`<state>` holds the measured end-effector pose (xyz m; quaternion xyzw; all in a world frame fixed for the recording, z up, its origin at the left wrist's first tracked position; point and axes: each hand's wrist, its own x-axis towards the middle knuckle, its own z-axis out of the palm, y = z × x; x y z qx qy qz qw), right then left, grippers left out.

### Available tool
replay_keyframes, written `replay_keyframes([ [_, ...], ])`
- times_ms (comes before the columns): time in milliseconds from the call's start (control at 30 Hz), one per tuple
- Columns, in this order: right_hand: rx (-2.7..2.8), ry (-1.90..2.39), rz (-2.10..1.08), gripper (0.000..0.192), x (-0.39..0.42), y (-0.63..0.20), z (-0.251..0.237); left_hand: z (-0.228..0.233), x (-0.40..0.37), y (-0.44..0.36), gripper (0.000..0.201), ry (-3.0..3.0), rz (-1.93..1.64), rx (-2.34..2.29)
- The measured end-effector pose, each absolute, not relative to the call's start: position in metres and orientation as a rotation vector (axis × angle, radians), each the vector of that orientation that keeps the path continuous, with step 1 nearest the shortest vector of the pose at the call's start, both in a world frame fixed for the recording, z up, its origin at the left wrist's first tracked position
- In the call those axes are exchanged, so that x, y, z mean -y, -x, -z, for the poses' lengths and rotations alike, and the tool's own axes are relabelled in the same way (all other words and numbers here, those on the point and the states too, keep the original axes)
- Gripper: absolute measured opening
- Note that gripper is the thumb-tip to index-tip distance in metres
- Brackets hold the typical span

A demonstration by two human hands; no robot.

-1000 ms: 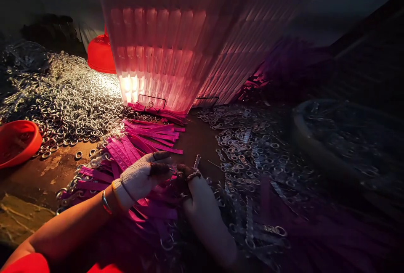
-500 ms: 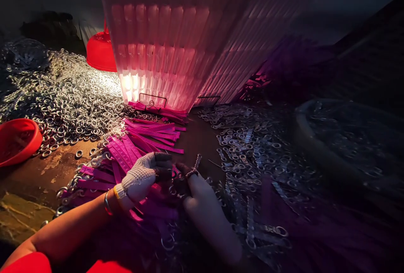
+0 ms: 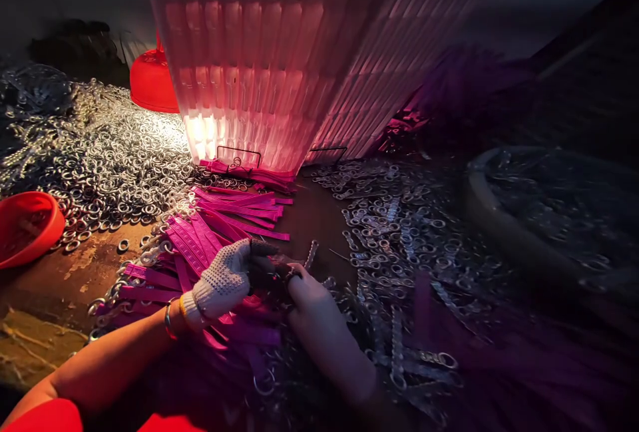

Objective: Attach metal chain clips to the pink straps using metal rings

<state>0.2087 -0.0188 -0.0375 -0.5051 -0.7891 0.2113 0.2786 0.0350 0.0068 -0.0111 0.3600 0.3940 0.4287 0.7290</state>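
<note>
1. The worn surface (image 3: 90, 262) carries heaped metal rings (image 3: 124, 172), lit by a red lamp (image 3: 152, 82).
2. Corrugated panels (image 3: 244, 92) stand behind; the room is dark.
3. Magenta straps (image 3: 200, 239) lie under the left hand (image 3: 227, 279); whether its fingers or those of the right hand (image 3: 310, 295) clamp anything, I cannot tell.

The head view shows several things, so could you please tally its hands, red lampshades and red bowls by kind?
Hands: 2 (left hand, right hand)
Red lampshade: 1
Red bowl: 1
Total: 4
</note>
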Motion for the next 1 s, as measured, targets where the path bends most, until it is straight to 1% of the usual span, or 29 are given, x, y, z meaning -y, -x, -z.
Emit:
replay_keyframes([
  [167,2.215,1.457,-0.542,0.015,0.013,-0.209,0.025,0.011,-0.012,-0.037,0.04,-0.901,-0.867,-0.822],
  [267,2.264,1.511,-0.383,0.005,0.011,-0.207,0.026,0.019,-0.021,-0.04,0.046,-0.994,-0.871,-0.891],
  [333,2.285,1.555,-0.315,0.007,0.01,-0.205,0.029,0.025,-0.027,-0.043,0.052,-1.068,-0.893,-0.953],
  [367,2.275,1.587,-0.331,0.01,0.008,-0.203,0.03,0.028,-0.03,-0.045,0.055,-1.1,-0.906,-0.979],
  [433,2.209,1.67,-0.482,0.013,0.005,-0.202,0.033,0.034,-0.035,-0.05,0.055,-1.162,-0.933,-1.022],
  [533,2.051,1.748,-0.8,0.015,-0.002,-0.204,0.036,0.037,-0.043,-0.058,0.049,-1.271,-0.989,-1.064],
  [600,1.938,1.765,-0.865,0.019,-0.004,-0.209,0.041,0.036,-0.055,-0.064,0.047,-1.392,-1.013,-1.065],
  [667,1.816,1.754,-0.825,0.022,-0.003,-0.214,0.046,0.035,-0.075,-0.071,0.045,-1.683,-0.878,-1.112],
  [767,1.689,1.631,-0.792,0.024,0.002,-0.219,0.049,0.037,-0.113,-0.083,0.038,-2.171,-0.447,-1.225],
  [833,1.644,1.487,-0.862,0.027,0.005,-0.22,0.047,0.044,-0.133,-0.093,0.027,-2.302,-0.266,-1.261],
  [900,1.61,1.362,-0.957,0.035,0.006,-0.221,0.043,0.054,-0.144,-0.104,0.016,-2.354,-0.165,-1.278],
  [1000,1.596,1.3,-0.971,0.047,0.004,-0.223,0.037,0.064,-0.142,-0.113,0.009,-2.411,-0.065,-1.291],
])
